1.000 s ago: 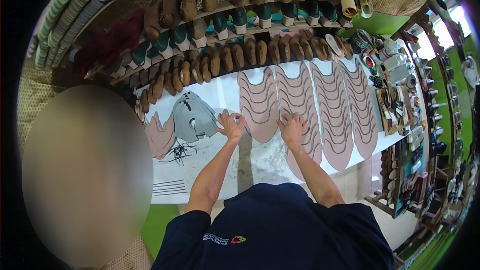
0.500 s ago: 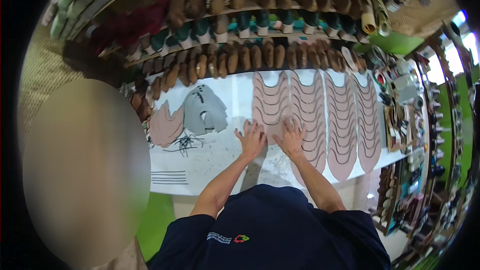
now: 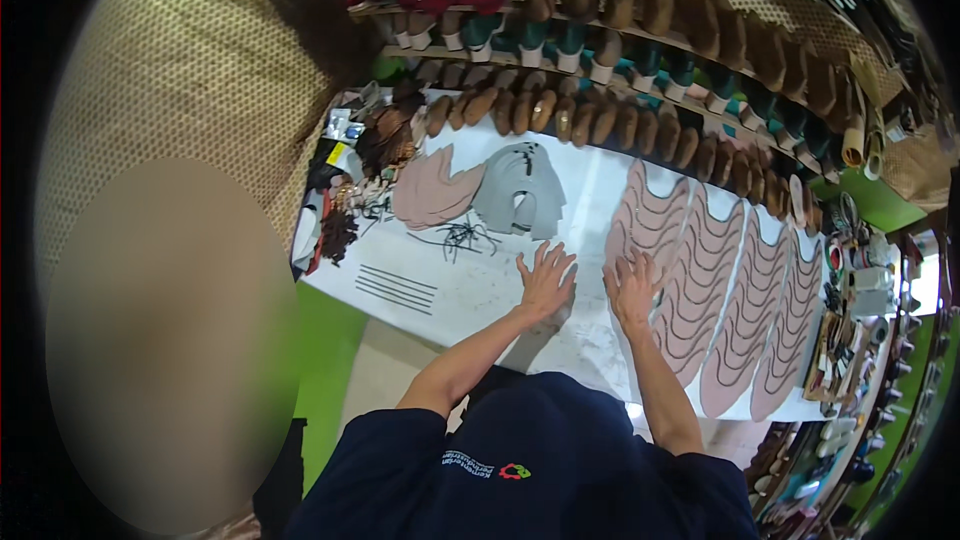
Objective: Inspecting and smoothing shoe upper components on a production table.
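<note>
And the left hand (image 3: pixel 547 280) swings clear, fingers spread above the white tabletop (image 3: pixel 590 345), leaving just the open right hand (image 3: pixel 632 290) (palm down) at the leftmost pink-cutout column (image 3: pixel 645 215).

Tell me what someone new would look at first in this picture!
Probably the four columns of overlapping pink pieces with dark wavy edges, on the right part of the white table, with the person's right hand at the leftmost column's near end. Next might be the brown foot-shaped blocks lined up along the table's far side. Left of the middle, a grey stack lies just beyond a tangle of black strips.
</note>
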The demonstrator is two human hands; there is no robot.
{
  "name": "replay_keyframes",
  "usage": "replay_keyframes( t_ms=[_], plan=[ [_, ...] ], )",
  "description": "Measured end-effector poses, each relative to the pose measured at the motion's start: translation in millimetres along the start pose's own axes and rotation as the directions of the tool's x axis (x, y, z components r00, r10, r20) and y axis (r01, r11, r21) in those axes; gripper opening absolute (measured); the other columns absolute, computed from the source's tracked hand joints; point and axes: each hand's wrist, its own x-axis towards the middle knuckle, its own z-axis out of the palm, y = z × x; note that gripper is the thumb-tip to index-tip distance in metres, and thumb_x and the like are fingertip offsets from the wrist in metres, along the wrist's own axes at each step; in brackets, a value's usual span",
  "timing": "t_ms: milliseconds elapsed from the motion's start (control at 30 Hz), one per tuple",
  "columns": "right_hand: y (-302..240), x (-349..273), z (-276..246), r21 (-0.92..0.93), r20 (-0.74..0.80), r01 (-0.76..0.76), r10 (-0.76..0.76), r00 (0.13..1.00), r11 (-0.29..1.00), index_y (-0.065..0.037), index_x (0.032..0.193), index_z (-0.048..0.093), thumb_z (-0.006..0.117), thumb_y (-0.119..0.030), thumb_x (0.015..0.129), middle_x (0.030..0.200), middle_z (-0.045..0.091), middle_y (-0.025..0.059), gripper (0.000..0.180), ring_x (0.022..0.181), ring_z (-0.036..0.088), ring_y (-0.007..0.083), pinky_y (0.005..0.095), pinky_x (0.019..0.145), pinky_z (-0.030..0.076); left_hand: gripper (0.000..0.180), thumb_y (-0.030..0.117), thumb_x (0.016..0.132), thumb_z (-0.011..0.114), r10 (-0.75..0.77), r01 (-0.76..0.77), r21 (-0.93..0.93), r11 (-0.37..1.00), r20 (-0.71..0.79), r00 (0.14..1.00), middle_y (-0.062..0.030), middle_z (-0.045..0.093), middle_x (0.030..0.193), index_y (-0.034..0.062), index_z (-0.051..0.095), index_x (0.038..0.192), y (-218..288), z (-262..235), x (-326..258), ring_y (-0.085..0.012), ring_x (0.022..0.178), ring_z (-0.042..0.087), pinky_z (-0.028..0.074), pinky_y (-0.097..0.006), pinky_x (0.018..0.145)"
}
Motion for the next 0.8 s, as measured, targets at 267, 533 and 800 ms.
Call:
replay_keyframes(
  t_ms=[267,533,800],
  plan=[
    [-104.5,17.5,44.5,0.115,-0.015,0.109,-0.108,0.994,0.987,-0.014,0.111,0.081,0.074,-0.033,0.095,0.137,0.062,0.0062,0.025,0.140,0.046,0.0307,0.0676,0.118,0.023,0.040,0.032,0.098,0.069,-0.110,0.121,0.095,0.988,-0.115,0.987,-0.0077,0.050,0.156,0.0216,0.066,0.137,-116.4,-76.6,-51.1,-0.0324,0.152,0.034,0.015,-0.076,0.112],
    [-234.8,52.1,114.1,0.167,-0.016,0.282,-0.283,0.959,0.945,-0.018,0.095,0.082,0.079,-0.027,0.088,0.131,0.062,0.0017,0.012,0.135,0.049,0.0270,0.0648,0.118,0.022,0.046,0.035,0.096,0.070,-0.232,0.240,0.116,0.964,-0.073,0.970,-0.0146,0.030,0.172,0.0219,0.068,0.140,-220.7,-152.8,-70.6,-0.0362,0.160,0.021,0.010,-0.078,0.114],
    [-334.4,93.8,170.4,0.141,0.007,0.328,-0.333,0.943,0.934,-0.016,0.098,0.081,0.077,-0.027,0.088,0.137,0.059,0.0016,0.015,0.140,0.045,0.0270,0.0668,0.121,0.020,0.054,0.037,0.097,0.069,-0.132,0.124,0.134,0.983,0.051,0.990,-0.0169,0.014,0.178,0.0235,0.062,0.149,-295.6,-204.2,-65.0,-0.0386,0.165,0.004,-0.001,-0.082,0.115]
  ],
)
